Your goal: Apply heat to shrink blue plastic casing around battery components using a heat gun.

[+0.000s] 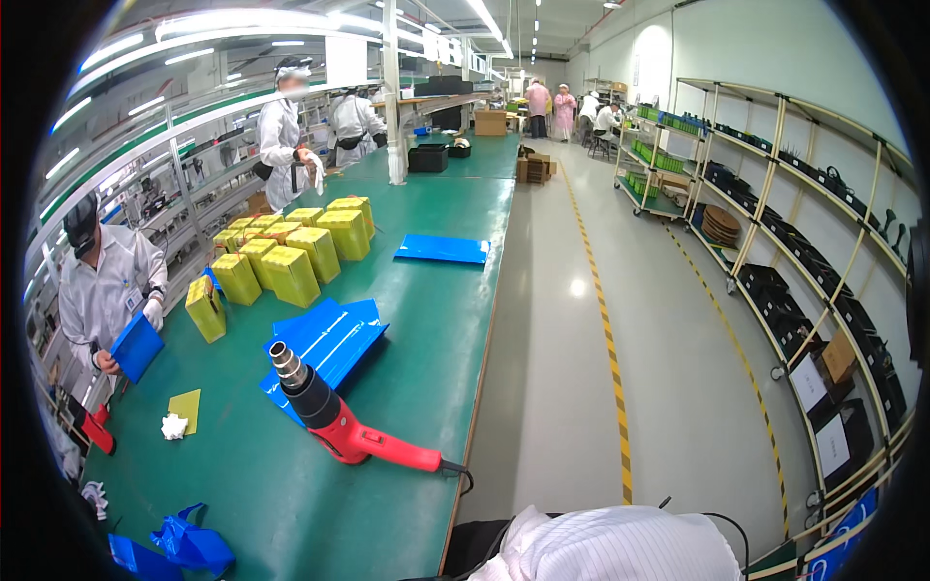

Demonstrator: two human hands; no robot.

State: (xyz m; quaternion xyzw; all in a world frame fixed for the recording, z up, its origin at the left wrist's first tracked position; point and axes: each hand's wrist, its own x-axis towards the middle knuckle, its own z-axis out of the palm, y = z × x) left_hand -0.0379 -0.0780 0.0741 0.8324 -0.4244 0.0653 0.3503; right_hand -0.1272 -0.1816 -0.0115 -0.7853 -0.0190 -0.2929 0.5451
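Neither of my hands shows; only white striped cloth of my clothing (620, 547) fills the bottom edge. Closest to me on the green table (320, 504) lies a red heat gun (354, 434), its metal nozzle pointing up and to the left and its cord hanging at the table's edge. Beneath and behind the nozzle is a stack of flat blue plastic sleeves (334, 344). Another blue sleeve (442, 249) lies apart, farther back near the right edge. Several yellow wrapped blocks (291, 275) stand upright in a group beyond the stack.
Across the table a co-worker (111, 281) holds a blue sleeve (137, 346). Crumpled blue plastic (192, 542), a yellow sheet (189, 409) and white tissue (174, 426) lie at the left. Black bins (428, 158) stand farther back. Wheeled shelves (775, 194) line the right wall beyond the aisle.
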